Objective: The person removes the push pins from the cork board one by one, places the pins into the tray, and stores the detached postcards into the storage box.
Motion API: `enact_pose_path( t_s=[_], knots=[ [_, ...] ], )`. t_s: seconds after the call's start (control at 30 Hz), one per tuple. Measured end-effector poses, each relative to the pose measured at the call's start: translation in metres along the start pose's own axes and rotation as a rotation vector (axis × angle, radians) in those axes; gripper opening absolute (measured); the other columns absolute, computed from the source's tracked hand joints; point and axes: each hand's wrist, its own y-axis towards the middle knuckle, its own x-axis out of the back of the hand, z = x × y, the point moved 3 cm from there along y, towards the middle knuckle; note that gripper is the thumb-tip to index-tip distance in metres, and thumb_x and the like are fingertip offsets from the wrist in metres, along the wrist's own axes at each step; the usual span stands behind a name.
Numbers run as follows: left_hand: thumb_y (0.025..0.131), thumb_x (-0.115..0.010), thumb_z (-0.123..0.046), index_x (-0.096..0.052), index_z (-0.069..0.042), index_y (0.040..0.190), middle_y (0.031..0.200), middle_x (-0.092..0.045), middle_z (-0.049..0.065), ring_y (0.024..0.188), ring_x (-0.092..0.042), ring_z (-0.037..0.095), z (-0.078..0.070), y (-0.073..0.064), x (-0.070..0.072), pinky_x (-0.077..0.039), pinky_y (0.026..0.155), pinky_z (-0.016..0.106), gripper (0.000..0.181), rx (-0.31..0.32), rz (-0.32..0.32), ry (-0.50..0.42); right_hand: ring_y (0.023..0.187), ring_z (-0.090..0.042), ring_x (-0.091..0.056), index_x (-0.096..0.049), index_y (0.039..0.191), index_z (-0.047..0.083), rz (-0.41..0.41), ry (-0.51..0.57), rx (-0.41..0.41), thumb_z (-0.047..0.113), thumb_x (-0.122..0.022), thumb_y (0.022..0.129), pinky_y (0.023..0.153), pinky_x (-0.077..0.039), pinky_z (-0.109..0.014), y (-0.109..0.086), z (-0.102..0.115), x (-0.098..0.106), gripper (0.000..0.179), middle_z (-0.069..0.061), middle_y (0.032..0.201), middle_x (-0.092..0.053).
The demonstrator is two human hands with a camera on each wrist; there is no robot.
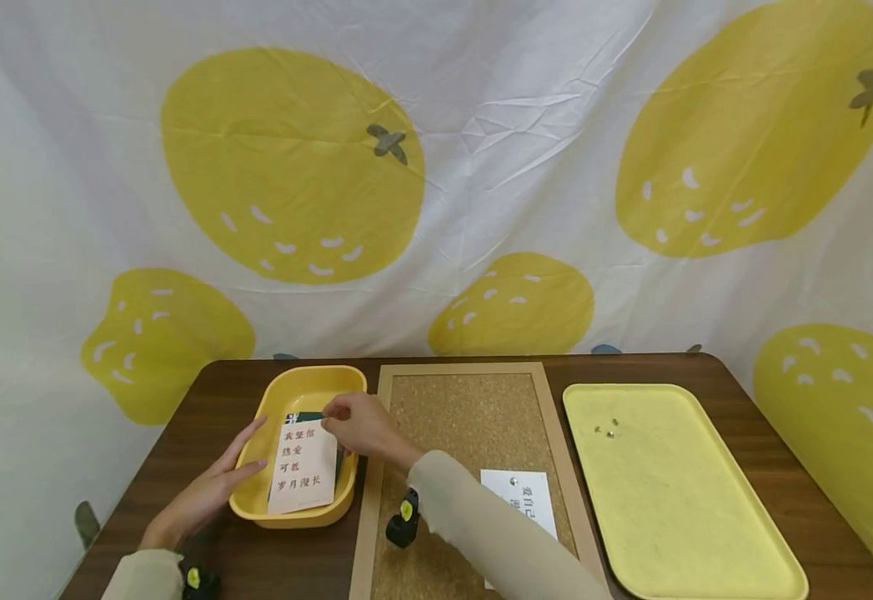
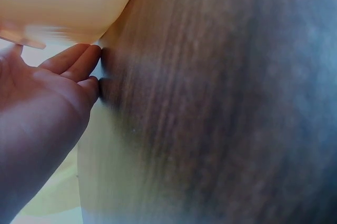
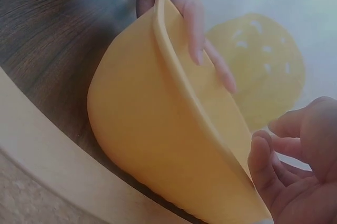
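Observation:
A yellow plastic tub stands at the left of the table. In it lies a white card with lines of reddish Chinese characters, over a dark green card that shows only in part. My right hand is at the top right corner of the white card, thumb and fingertips pinching it. From the right wrist view, the tub's wall hides the card below those fingertips. My left hand holds the tub's left side, thumb over the rim; in the left wrist view its other fingers lie along the outer wall.
A framed cork board lies right of the tub. A white card with characters and a pin is on it, partly behind my right sleeve. Farther right, a pale yellow tray bears a few small metal pins. A lemon-print curtain hangs behind.

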Motion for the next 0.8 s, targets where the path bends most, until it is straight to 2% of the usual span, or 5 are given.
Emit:
enact_pose_path(
  t_s=[0.23,0.47,0.67,0.8],
  knots=[
    [0.105,-0.049,-0.029,0.001,-0.037,0.159,0.165,0.019,0.009,0.15,0.014,0.041,-0.002,0.0,-0.001,0.0,0.115,0.067,0.074,0.002,0.0,-0.007,0.059,-0.014,-0.059,-0.071,0.11,0.009,0.016,0.009,0.029,0.016,-0.063,0.097,0.048,-0.05,-0.021,-0.006,-0.002,0.016,0.016,0.0,0.092,-0.061],
    [0.104,-0.049,-0.031,0.001,-0.039,0.159,0.165,0.018,0.01,0.15,0.011,0.042,-0.002,0.0,-0.001,-0.003,0.115,0.067,0.074,0.019,-0.002,0.0,0.065,-0.015,-0.058,-0.069,0.112,0.01,0.02,-0.02,0.019,0.02,-0.062,0.098,0.054,-0.052,-0.023,-0.008,-0.013,0.034,0.018,-0.002,0.09,-0.062],
    [0.104,-0.049,-0.031,0.001,-0.039,0.159,0.165,0.018,0.01,0.15,0.01,0.041,-0.001,0.0,-0.001,-0.004,0.116,0.066,0.075,0.009,-0.002,-0.005,0.069,-0.013,-0.058,-0.071,0.11,0.007,0.03,-0.043,0.089,0.017,-0.062,0.098,0.058,-0.056,-0.027,-0.014,-0.016,0.048,0.018,-0.001,0.094,-0.064],
    [0.104,-0.05,-0.031,0.0,-0.039,0.159,0.165,0.018,0.01,0.15,0.009,0.04,-0.001,-0.001,0.0,-0.005,0.117,0.065,0.074,0.01,-0.006,-0.008,0.076,-0.013,-0.059,-0.072,0.107,0.007,0.035,-0.09,0.148,0.016,-0.063,0.098,0.062,-0.053,-0.024,-0.02,-0.015,0.055,0.016,-0.001,0.095,-0.066]
  ],
)
